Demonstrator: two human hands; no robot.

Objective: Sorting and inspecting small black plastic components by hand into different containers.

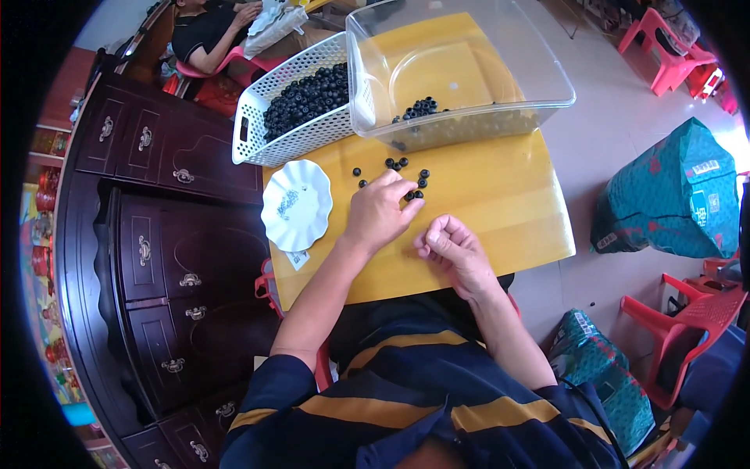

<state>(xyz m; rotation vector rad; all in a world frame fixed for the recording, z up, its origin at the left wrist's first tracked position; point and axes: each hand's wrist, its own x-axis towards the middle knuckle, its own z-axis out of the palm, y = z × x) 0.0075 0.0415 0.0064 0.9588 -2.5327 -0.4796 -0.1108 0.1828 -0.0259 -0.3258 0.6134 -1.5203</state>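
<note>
Over the yellow table, my left hand (381, 209) reaches in among several loose small black round parts (423, 184) with holes. Its thumb and forefinger close around one black round part (419, 195) at the table surface. Nearer to me and to the right, my right hand (459, 252) is raised with its fingers curled and the thumb pressed against them. Whatever it may hold is too small or hidden to make out. Left of my left hand lies a white scalloped plate (312, 227) with a scatter of tiny greyish pieces (292, 202) on it.
A white perforated basket (254, 147) full of black parts stands at the back left. Beside it is a clear plastic bin (539, 103) with some black parts. Dark wooden drawers (187, 234) flank the left; teal bags (648, 195) and red chairs (664, 313) stand right. Another person (207, 39) sits beyond.
</note>
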